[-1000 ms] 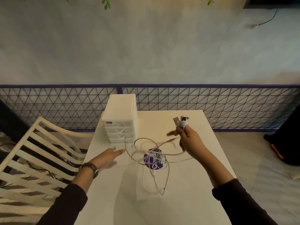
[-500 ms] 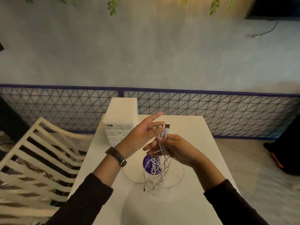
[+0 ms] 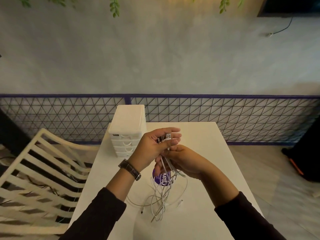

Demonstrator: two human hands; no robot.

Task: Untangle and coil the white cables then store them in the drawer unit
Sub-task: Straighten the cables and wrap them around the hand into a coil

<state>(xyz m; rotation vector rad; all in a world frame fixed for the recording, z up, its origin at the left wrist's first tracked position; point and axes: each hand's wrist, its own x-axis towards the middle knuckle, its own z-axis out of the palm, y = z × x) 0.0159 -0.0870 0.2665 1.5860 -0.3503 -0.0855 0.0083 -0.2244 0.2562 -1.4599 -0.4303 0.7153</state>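
Several white cables (image 3: 161, 196) hang in a tangle from my two hands down to the white table (image 3: 207, 170). My left hand (image 3: 152, 146) grips their USB plug ends (image 3: 166, 137), which stick up between its fingers. Just below it my right hand (image 3: 181, 161) holds the same bundle of strands, touching my left hand. Loose loops and two free plug ends lie on the table below. The white drawer unit (image 3: 128, 129) stands at the table's far left with its drawers closed, left of my hands.
A round purple sticker (image 3: 161, 177) sits on the table under the cables. A cream slatted chair (image 3: 43, 170) stands against the table's left side. A dark wire-mesh fence (image 3: 242, 118) runs behind the table. A dark object (image 3: 304, 153) is on the floor at right.
My left hand came up from the table and took hold of the plug ends beside my right hand. My right hand slid lower on the bundle; the cables now hang more gathered.
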